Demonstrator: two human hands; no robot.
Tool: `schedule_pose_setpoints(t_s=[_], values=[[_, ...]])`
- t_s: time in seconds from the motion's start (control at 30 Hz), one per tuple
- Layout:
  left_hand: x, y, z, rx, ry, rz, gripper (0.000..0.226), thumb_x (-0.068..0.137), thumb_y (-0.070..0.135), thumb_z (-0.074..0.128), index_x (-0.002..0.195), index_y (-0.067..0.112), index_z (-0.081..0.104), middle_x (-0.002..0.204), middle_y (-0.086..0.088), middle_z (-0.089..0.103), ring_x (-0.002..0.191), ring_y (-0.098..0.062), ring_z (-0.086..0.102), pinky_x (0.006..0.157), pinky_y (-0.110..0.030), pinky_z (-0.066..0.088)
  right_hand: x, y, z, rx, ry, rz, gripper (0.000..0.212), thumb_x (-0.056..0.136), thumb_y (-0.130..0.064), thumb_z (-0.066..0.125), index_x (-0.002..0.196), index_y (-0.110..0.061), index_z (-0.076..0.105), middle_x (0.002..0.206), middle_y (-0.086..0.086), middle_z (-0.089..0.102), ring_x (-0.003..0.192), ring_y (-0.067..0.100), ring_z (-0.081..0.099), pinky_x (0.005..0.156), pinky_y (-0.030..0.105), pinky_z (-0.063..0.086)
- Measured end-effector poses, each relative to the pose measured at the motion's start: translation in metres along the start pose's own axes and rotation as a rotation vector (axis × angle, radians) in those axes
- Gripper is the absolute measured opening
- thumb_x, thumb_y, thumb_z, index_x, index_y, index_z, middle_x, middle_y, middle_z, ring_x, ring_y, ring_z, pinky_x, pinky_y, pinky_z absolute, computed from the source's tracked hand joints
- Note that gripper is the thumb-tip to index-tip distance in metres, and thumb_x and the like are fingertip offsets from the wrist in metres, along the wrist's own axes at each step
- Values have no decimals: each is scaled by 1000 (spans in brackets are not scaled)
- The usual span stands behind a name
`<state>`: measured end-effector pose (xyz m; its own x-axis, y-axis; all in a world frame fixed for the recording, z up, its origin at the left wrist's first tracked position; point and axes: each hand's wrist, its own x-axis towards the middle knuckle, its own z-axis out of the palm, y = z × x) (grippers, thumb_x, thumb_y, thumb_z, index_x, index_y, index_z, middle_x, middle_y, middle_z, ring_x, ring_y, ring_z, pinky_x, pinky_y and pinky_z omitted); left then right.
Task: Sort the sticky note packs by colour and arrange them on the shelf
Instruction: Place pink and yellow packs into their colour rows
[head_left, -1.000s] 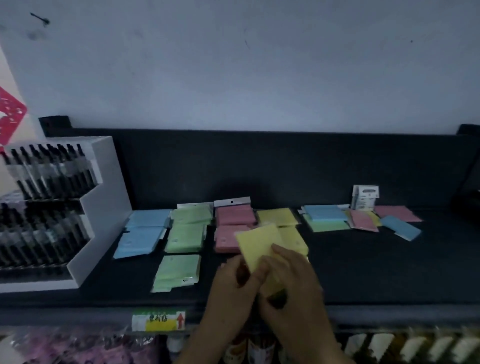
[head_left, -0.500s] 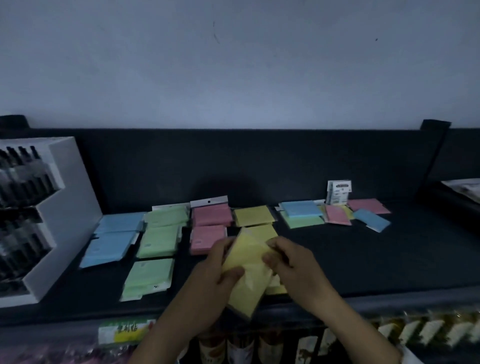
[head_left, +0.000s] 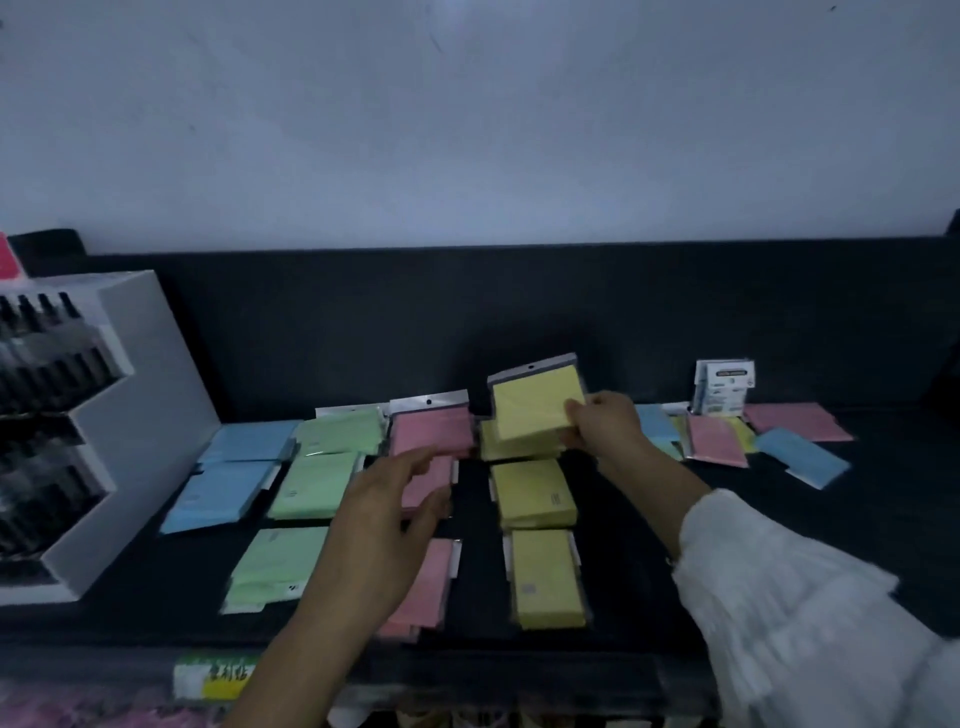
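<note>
The right hand (head_left: 602, 427) pinches yellow pack (head_left: 532, 408) — left hand (head_left: 387, 525) relaxed, empty.

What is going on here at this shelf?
A person is sorting sticky note packs on a dark shelf. The right hand pinches a yellow pack above the rear yellow stack. The left hand hangs open over the pink packs. Blue packs and green packs lie left; a mixed heap waits on the right.
</note>
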<state>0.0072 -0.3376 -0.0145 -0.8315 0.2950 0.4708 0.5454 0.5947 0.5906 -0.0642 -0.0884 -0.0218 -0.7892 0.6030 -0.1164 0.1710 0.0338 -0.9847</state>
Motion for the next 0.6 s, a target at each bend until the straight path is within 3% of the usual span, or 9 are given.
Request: schedule_pose_setpoints(t_s=[0.1, 0.23, 0.3, 0.4, 0.5, 0.6], values=[[3, -7, 3, 122, 11, 26, 39, 86, 23, 62, 125, 25, 54, 108, 10, 56, 102, -10, 51, 88, -25, 42, 14, -2, 17, -76, -25, -7, 12, 88, -17, 59, 85, -6, 56, 95, 15, 61, 89, 33, 63, 82, 44, 55], [6, -15, 6, 335, -14, 38, 37, 80, 21, 69, 116, 19, 61, 97, 0, 61, 90, -21, 56, 80, -35, 49, 17, 2, 24, -704, -5, -204, 32, 91, -23, 53, 115, -2, 51, 121, 17, 53, 104, 33, 57, 70, 29, 39], [9, -17, 8, 400, -23, 48, 34, 76, 20, 73, 109, 16, 65, 92, -2, 61, 83, -22, 57, 74, -37, 51, 17, 6, 18, -953, 50, -346, 34, 92, -27, 52, 118, -7, 47, 125, 14, 45, 102, 31, 56, 66, 30, 36], [16, -15, 16, 437, -5, 67, 29, 72, 17, 76, 100, 14, 68, 89, -3, 61, 82, -26, 59, 71, -37, 52, 24, 9, 2, -1045, 73, -431, 34, 91, -32, 54, 116, -9, 49, 122, 12, 42, 96, 30, 58, 64, 31, 39], [24, -8, 28, 437, 14, 117, 20, 77, 22, 72, 96, 15, 69, 87, -3, 61, 81, -27, 59, 71, -37, 51, 36, 10, -24, -1007, 9, -488, 40, 89, -36, 57, 120, -10, 53, 124, 12, 43, 108, 30, 51, 77, 34, 45], [30, 0, 41, 441, -6, 154, 19, 75, 23, 74, 92, 16, 70, 84, -3, 61, 76, -26, 58, 69, -34, 50, 47, 10, -53, -1051, -182, -474, 60, 83, -46, 63, 132, -15, 49, 134, 11, 43, 123, 28, 41, 97, 35, 42]])
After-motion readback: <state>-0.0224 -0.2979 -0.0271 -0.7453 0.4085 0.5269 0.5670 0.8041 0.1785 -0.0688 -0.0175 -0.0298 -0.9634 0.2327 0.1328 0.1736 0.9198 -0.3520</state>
